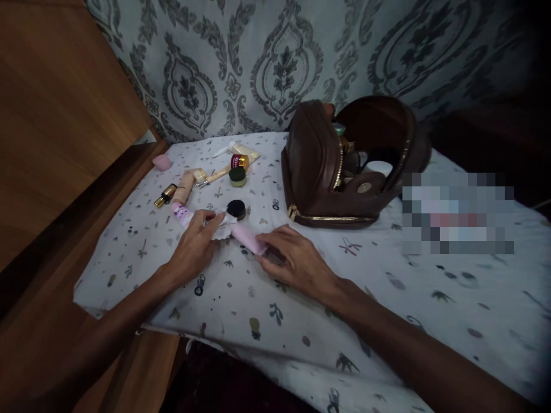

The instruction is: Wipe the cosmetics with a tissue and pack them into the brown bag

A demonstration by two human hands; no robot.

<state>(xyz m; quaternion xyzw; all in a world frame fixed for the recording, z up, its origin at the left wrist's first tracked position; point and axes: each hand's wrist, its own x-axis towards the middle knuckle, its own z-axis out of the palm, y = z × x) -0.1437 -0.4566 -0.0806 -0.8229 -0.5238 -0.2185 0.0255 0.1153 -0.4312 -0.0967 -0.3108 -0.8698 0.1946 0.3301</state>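
My right hand [297,259] has its thumb and fingers around the lower end of a pink tube [248,238], just above the printed cloth. A crumpled whitish piece [222,228] lies at the tube's other end, and my left hand [198,240] pinches it between thumb and fingers. Beyond my left hand rests a purple patterned item [181,213], partly hidden by that hand. A small round jar with a black lid [236,209] sits just behind the pink tube.
An open brown bag [340,172] holding several items stands at the right rear. Farther back lie a green jar [237,177], a red-and-gold jar [240,162], a peach tube [184,187], gold-and-black item [166,195] and pink sponge-like piece [162,163]. Wooden furniture [69,86] borders the left.
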